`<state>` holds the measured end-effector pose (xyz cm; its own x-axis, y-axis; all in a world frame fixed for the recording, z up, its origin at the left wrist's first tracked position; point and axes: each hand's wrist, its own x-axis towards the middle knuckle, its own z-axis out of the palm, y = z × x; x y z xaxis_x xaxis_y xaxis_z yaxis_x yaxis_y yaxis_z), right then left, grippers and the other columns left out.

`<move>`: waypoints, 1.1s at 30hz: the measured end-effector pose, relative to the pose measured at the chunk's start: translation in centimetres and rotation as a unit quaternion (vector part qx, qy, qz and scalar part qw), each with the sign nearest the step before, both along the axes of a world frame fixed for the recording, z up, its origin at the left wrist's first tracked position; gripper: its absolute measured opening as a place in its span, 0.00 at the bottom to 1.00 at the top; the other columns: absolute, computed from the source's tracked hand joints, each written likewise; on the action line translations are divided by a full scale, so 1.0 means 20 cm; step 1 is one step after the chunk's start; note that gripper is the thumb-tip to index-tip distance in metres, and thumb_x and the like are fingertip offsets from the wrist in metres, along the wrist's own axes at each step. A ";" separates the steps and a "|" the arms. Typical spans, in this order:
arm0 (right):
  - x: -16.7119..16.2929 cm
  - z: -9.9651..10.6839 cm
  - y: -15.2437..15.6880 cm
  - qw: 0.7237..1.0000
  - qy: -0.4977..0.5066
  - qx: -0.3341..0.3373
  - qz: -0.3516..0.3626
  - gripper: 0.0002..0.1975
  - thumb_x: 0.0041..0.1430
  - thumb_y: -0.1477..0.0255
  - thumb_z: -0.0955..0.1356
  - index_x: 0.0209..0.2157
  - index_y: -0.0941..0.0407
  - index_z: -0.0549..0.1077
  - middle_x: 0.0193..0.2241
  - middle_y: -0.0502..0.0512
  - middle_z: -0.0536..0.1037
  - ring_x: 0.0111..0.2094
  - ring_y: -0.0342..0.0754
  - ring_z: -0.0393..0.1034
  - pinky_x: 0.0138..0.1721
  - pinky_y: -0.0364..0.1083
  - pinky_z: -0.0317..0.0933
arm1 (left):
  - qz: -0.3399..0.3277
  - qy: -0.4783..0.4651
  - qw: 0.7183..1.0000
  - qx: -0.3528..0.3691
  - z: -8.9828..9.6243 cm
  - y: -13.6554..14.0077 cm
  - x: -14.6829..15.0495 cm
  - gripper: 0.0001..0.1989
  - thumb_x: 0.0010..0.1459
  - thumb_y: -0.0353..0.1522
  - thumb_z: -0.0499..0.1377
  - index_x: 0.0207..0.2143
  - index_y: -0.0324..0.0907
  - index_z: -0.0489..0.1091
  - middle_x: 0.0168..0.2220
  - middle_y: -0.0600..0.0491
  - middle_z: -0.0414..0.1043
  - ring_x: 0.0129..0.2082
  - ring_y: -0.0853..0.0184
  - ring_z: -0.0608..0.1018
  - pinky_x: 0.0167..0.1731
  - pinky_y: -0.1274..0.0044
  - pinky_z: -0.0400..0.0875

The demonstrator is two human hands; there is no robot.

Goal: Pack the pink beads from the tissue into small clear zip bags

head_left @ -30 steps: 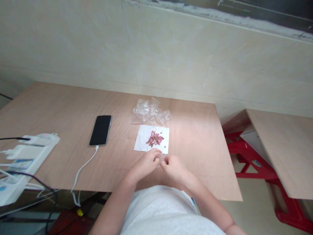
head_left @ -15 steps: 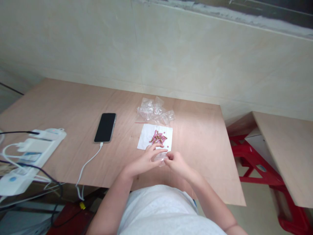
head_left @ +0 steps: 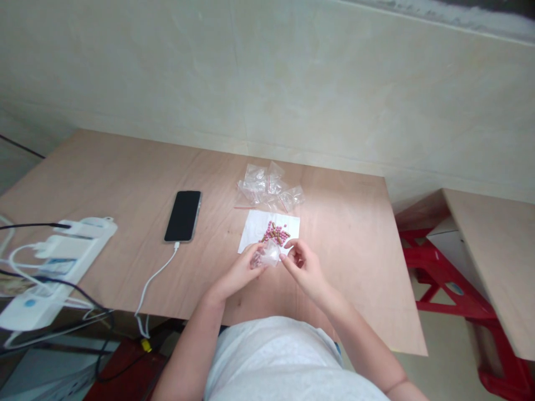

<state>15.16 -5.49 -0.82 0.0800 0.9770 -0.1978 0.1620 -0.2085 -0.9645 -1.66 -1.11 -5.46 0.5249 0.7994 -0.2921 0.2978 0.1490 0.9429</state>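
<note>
My left hand (head_left: 246, 266) is closed on a small clear plastic zip bag (head_left: 270, 254), gripping its left side. Reddish specks show through the plastic near those fingers, too blurred to name. At the bag's right edge is my right hand (head_left: 304, 263), thumb and forefinger apart, the other fingers curled. Its thumb tip is close to the plastic; whether they touch I cannot tell. Just beyond both hands, a pile of pink round pills and brown-gold capsules (head_left: 276, 231) lies on a white sheet of paper (head_left: 249, 225). The bag covers the pile's near edge.
More clear zip bags (head_left: 267, 186) lie crumpled behind the paper. To the left, a black phone (head_left: 183, 216) is plugged into a white cable (head_left: 155, 274). A white power strip (head_left: 83, 250) with several plugs sits at the table's left. A red stool (head_left: 443, 278) stands right of the table (head_left: 351, 267).
The bag has moved up and away from my body, now over the paper's near edge. My left fingers have closed round its left side; my right thumb and forefinger have parted.
</note>
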 end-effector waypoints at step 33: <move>-0.09 -0.47 0.23 0.932 0.309 -0.179 0.055 0.17 0.41 0.60 0.70 0.26 0.59 0.66 0.18 0.50 0.73 0.16 0.41 0.67 0.15 0.39 0.60 | 0.087 -0.047 0.991 -0.092 0.01 0.16 -0.19 0.29 0.46 0.30 0.60 0.51 0.44 0.53 0.49 0.48 0.58 0.38 0.72 0.70 0.41 0.75 0.68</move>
